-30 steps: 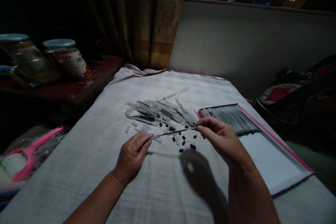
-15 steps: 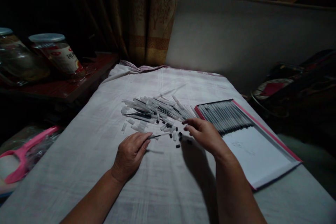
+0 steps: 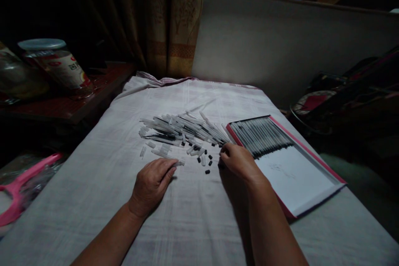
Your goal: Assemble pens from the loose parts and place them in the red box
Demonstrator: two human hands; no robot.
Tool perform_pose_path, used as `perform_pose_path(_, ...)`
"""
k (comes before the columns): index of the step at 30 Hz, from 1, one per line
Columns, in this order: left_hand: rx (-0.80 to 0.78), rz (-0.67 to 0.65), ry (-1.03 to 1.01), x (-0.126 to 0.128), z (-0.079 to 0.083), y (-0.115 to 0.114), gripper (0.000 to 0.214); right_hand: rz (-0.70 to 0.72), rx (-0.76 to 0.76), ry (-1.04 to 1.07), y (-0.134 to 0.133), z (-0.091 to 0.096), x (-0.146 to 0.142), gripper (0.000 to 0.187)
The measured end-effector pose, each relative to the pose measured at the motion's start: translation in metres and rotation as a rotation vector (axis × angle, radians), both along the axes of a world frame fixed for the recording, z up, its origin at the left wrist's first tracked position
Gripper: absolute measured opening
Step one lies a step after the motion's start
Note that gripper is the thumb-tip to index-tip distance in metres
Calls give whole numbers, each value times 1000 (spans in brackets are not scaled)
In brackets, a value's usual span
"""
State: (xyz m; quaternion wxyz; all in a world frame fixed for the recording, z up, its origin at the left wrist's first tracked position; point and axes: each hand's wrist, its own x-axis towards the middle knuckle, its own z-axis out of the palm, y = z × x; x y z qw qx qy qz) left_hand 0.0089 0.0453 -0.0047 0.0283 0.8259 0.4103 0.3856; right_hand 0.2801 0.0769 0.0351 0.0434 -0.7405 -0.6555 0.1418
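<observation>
A pile of clear pen barrels (image 3: 183, 130) lies in the middle of a cloth-covered table (image 3: 193, 216). Small black caps (image 3: 207, 165) and short clear pieces (image 3: 162, 148) are scattered in front of the pile. My left hand (image 3: 151, 183) rests on the cloth, its fingers pinched on a thin pen part whose clear tip (image 3: 180, 163) pokes out. My right hand (image 3: 238, 160) is curled with its fingertips down among the black caps, beside the corner of a red-edged tray (image 3: 311, 189). What its fingers hold is hidden. A row of pens (image 3: 264, 135) fills the tray's far half.
A dark wooden shelf (image 3: 62, 108) at the left carries jars (image 3: 56, 64). A pink-handled thing (image 3: 18, 178) lies low at the left. A curtain (image 3: 174, 20) and a wall stand behind the table. Bags (image 3: 343, 91) are piled at the right.
My right hand let go of the thin pen part that both hands held and moved down to the black caps. My left hand kept the part and drew it in. The view shifted right.
</observation>
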Motion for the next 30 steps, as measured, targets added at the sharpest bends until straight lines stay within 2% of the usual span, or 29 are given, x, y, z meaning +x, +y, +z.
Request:
perform_pose_path(2, 6, -3, 8, 0, 0, 0, 18, 31, 34, 189, -1, 5, -5, 21)
perform_pose_path(6, 3, 1, 17, 0, 0, 0, 19, 189, 21, 742, -6, 12, -30, 19)
perform_pose_path(9, 1, 6, 11, 0, 0, 0, 20, 296, -15, 924, -9, 9, -51, 15)
perform_pose_path(16, -14, 11, -11, 1, 0, 0, 20, 351, -28, 944, -10, -2, -70, 18)
perform_pose_path(26, -26, 6, -12, 0, -2, 0, 20, 346, 63, 852, -13, 1, -79, 18)
perform_pose_path(30, -15, 4, -20, 0, -2, 0, 20, 409, 122, 671, -12, 0, -81, 15)
